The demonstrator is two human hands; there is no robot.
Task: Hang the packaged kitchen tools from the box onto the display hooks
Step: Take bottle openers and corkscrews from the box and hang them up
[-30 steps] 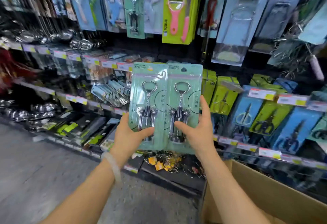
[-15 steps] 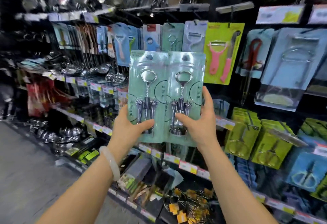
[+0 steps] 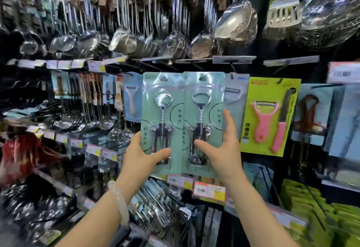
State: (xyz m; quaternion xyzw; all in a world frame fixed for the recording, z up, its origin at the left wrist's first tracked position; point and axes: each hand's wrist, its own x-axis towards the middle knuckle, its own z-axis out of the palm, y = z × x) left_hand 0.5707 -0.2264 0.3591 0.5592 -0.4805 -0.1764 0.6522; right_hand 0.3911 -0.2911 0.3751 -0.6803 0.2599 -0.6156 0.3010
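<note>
- Since a second ago we have lifted both corkscrew packs from in front of the scissor shelf up to the peeler row; the box has dropped out of view, and ladles now fill the top of the view.
- Far left: hanging ladles and strainers [image 3: 64, 42] above a strip of price tags [image 3: 58, 64], blurred.
- Our left wrist wears a pale bangle [image 3: 119, 202].
- Our left hand [image 3: 140, 155] grips the left corkscrew pack [image 3: 162, 110] at its lower left edge, thumb laid across the front of the blister, the other fingers hidden behind the card.
- Left pack is upright, its right edge touching or slightly overlapping the right corkscrew pack [image 3: 203, 110]; we cannot tell which.
- Our right hand [image 3: 224, 155] pinches the right pack at its lower right, thumb on the front over the corkscrew base, fingers stretched up along the card's right edge and behind it.
- Both packs are held in the air in front of the display, hang holes at the top just below the rail of hooks [image 3: 194, 61], not on any hook.
- Behind the right pack hangs a grey-blue peeler card [image 3: 234, 98].
- Right of it hangs a lime card with a pink peeler and knife [image 3: 269, 116].
- Far right: more blue cards, blurred.
</note>
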